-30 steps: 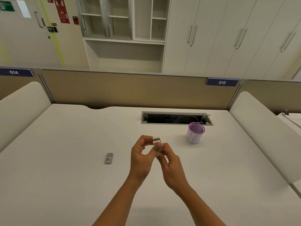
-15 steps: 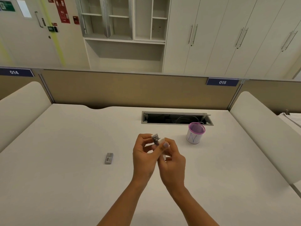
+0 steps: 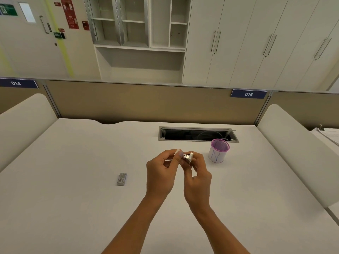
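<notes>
Just above the bench (image 3: 73, 198), the left hand (image 3: 160, 175) and right hand (image 3: 198, 178) meet, the fingers of each curled narrow and pinching one silver-and-white piece (image 3: 188, 157). From the hands, a mesh cup (image 3: 218, 152) stands at two o'clock and a grey block (image 3: 122, 179) lies at eight o'clock.

Numbers on the partition, a letter on the cup

We read "014" on the blue plate (image 3: 16, 83) at the partition's left end and "015" on the blue plate (image 3: 248, 94) at its right. A blue "N" is drawn on the white wrap of the purple-rimmed cup (image 3: 217, 153). We cannot read the red poster (image 3: 69, 12) or the green sign (image 3: 8, 9) on the far wall.
</notes>
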{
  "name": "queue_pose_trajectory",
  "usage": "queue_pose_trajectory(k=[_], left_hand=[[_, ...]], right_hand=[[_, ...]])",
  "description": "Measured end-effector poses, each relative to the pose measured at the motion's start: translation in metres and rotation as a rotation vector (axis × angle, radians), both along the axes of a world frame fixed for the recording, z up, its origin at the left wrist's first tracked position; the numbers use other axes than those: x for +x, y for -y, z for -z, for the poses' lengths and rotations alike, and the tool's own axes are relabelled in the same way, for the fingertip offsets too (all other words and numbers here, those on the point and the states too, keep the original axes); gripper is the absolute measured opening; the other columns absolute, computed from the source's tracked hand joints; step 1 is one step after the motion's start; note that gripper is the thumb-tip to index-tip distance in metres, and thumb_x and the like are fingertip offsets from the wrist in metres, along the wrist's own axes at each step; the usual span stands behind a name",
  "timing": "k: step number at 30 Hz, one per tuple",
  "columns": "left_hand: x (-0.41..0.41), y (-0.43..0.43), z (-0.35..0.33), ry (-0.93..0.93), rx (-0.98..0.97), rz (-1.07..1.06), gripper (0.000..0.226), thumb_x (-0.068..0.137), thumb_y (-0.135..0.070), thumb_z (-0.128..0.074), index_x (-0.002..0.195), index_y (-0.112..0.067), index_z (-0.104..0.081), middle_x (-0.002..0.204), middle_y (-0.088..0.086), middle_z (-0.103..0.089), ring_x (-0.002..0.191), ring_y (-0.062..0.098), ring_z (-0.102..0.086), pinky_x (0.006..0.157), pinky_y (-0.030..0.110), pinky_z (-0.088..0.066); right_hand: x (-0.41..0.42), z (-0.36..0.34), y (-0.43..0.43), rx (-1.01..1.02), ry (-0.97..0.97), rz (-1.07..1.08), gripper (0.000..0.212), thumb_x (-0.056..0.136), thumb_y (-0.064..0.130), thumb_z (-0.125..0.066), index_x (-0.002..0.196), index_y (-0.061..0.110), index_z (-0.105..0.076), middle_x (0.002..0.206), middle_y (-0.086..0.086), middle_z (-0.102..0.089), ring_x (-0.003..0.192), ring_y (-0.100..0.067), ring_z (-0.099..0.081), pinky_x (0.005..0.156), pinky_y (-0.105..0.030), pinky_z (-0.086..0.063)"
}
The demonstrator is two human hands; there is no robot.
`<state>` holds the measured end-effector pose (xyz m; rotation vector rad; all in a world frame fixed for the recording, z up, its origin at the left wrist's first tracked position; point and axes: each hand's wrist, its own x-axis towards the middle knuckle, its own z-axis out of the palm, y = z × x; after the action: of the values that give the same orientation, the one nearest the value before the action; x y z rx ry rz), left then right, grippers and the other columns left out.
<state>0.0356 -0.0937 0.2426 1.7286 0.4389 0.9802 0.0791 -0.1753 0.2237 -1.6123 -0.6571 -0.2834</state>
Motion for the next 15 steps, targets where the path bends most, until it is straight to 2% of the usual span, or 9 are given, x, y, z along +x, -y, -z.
queue_pose_trajectory(k=[4,9,12,15], left_hand=[[0.003,0.005,-0.001,0.033,0.153,-0.025,0.025,0.086,-0.037,-0.06,0.1,-0.02,-0.071,0.086,-0.018,-0.068,0.076,-0.002,-0.067,0.07,0.009,-0.053],[0.006,0.012,-0.002,0.055,0.166,-0.086,0.02,0.088,-0.034,-0.059,0.099,-0.019,-0.068,0.086,-0.014,-0.068,0.074,0.003,-0.067,0.07,0.009,-0.053],[0.006,0.015,-0.006,0.075,0.187,-0.111,0.017,0.088,-0.035,-0.058,0.097,-0.022,-0.066,0.084,-0.02,-0.064,0.073,-0.005,-0.065,0.069,0.004,-0.05],[0.007,0.018,-0.008,0.099,0.202,-0.107,0.013,0.089,-0.032,-0.058,0.096,-0.023,-0.065,0.083,-0.019,-0.064,0.082,-0.007,-0.064,0.068,0.004,-0.049]], right_hand=[[0.0,-0.004,0.0,0.038,-0.067,-0.022,0.03,0.096,0.01,-0.053,0.101,0.04,-0.051,0.09,0.027,-0.066,0.091,-0.005,-0.066,0.076,-0.01,-0.05],[0.001,-0.009,-0.004,0.109,-0.191,-0.071,0.017,0.098,0.014,-0.049,0.094,0.03,-0.053,0.083,0.02,-0.066,0.083,-0.007,-0.065,0.07,-0.013,-0.053],[0.001,-0.01,-0.006,0.145,-0.239,-0.07,0.015,0.098,0.014,-0.049,0.095,0.027,-0.055,0.084,0.013,-0.067,0.084,-0.01,-0.066,0.07,-0.015,-0.054],[-0.002,-0.011,-0.008,0.179,-0.274,-0.046,0.016,0.099,0.013,-0.049,0.096,0.026,-0.057,0.084,0.011,-0.067,0.084,-0.012,-0.067,0.072,-0.019,-0.056]])
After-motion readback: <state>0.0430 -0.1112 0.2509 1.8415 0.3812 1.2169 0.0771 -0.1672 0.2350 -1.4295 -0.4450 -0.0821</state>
